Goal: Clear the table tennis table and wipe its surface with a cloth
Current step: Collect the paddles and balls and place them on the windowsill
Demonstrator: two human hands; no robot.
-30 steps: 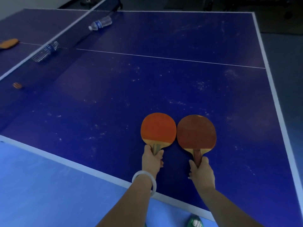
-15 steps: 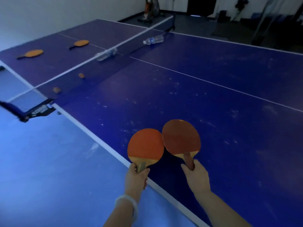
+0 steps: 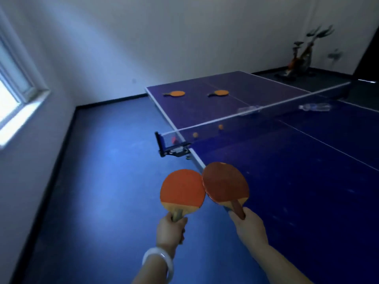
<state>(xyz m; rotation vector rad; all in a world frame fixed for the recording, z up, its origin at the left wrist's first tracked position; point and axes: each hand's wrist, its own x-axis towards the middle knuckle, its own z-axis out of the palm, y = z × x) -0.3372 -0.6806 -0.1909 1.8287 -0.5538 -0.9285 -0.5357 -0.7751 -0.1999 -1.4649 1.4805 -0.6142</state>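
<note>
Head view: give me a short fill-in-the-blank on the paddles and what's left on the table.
1. The left hand and right hand each grip one ____.
2. The far half of the table has ____ paddles lying on it.
3. Two orange ____ sit close to the net.
4. The wrist with the white bangle is the ____ one.

Missing words: paddle; two; balls; left

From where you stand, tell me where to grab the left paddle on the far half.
Probably grip the far left paddle by its dark handle, which sticks out leftward toward the table's side edge. Come from that side; it lies flat, so pinch the handle from above.
</note>
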